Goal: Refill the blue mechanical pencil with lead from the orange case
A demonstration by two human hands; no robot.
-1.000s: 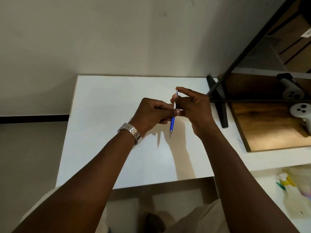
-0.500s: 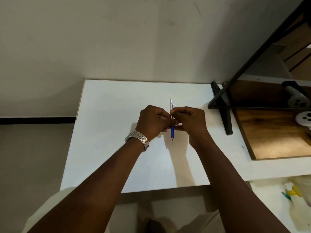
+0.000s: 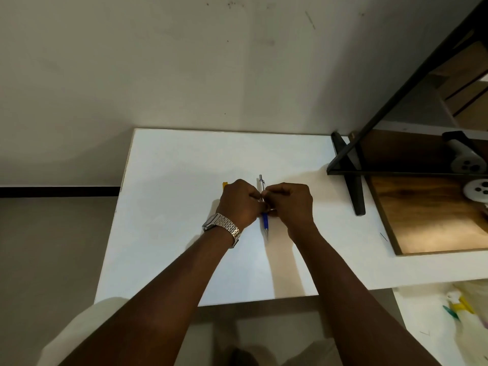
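Blue mechanical pencil (image 3: 265, 223), between both hands

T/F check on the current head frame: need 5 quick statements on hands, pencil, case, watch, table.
1. Both hands, left hand and right hand, close on the blue mechanical pencil. True.
2. The pencil's tip points at the wall. False: it points toward the person.
3. The wristwatch is on the right wrist. False: left wrist.
4. A bit of the orange case peeks out beyond the left hand. True.
5. The white table is covered with papers. False: none there.
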